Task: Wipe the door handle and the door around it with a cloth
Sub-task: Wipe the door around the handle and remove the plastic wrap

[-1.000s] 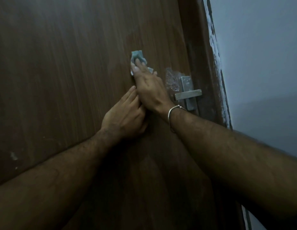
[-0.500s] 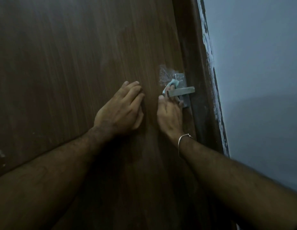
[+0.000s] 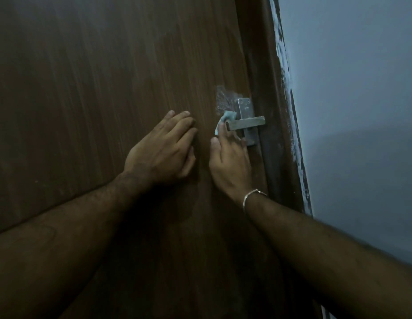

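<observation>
Writing: none can be read anywhere on the door, the fittings or the wall.
Door [image 3: 96, 88]: dark brown with a fine upright wood grain, filling the left and middle of the view; the light is dim, and the lower part lies in the shadow of the two forearms.
Left hand [image 3: 163, 150]: laid flat on the door just left of the handle – fingers straight and close together, pointing up and to the right, palm down on the wood; it holds nothing.
Smear [image 3: 223, 100]: a pale, cloudy patch on the door just above and left of the handle plate.
Cloth [image 3: 225, 119]: small, pale blue-green, crumpled; only a bit of it shows, against the door at the free end of the lever, just below the smear.
Right hand [image 3: 230, 162]: reaches up under the lever – its fingers press the cloth onto the door behind the lever's free end; the fingertips are partly hidden by the lever, the thumb lies straight along the left side.
Bracelet [image 3: 252, 196]: thin, silver, round the right wrist.
Door handle [image 3: 245, 123]: plain grey metal, a flat level lever on a tall narrow plate, near the door's right edge.
Frame [image 3: 269, 111]: dark brown, its outer edge flecked with white.
Wall [image 3: 350, 111]: plain pale grey-blue, at the far right.
</observation>
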The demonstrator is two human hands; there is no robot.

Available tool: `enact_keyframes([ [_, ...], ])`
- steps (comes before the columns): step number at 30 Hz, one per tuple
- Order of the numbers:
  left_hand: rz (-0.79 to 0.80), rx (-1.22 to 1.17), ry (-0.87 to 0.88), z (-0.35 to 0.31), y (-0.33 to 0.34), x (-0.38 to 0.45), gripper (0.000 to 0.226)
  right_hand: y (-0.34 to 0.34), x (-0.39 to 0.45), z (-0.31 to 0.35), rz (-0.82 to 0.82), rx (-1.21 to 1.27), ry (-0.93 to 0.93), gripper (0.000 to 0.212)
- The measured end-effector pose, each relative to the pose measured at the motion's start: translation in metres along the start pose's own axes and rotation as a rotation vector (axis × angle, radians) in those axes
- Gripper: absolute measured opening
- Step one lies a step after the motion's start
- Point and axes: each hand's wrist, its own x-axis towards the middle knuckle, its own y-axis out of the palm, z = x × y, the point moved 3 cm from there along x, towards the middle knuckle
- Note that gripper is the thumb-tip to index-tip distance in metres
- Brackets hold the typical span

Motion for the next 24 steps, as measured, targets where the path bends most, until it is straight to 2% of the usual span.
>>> enact_keyframes([
  [4, 0.012, -0.012, -0.006, -0.002, -0.001, 0.0, 0.056, 0.005, 0.014, 0.03, 0.031, 0.162, -0.022, 0.056],
  [7, 0.069, -0.011, -0.02, -0.001, -0.003, -0.001, 0.067, 0.005, 0.028, 0.039, 0.016, 0.314, 0.102, 0.061],
  [10, 0.064, -0.025, 0.011, -0.003, -0.003, -0.001, 0.072, 0.008, 0.036, 0.054, 0.038, 0.287, 0.098, 0.069],
  [14, 0.073, -0.028, 0.018, -0.001, -0.002, 0.0, 0.067, 0.008, 0.057, 0.066, 0.035, 0.293, 0.246, 0.081],
  [18, 0.065, -0.003, 0.043, 0.0, 0.0, 0.0, 0.064, 0.007, 0.068, 0.074, 0.097, 0.279, 0.252, 0.087],
  [21, 0.053, -0.003, 0.037, -0.002, 0.001, 0.001, 0.06, 0.003, 0.082, 0.075, 0.07, 0.27, 0.333, 0.091],
  [24, 0.091, 0.003, 0.02, 0.0, -0.001, 0.001, 0.06, 0.001, 0.087, 0.07, 0.071, 0.231, 0.289, 0.089],
])
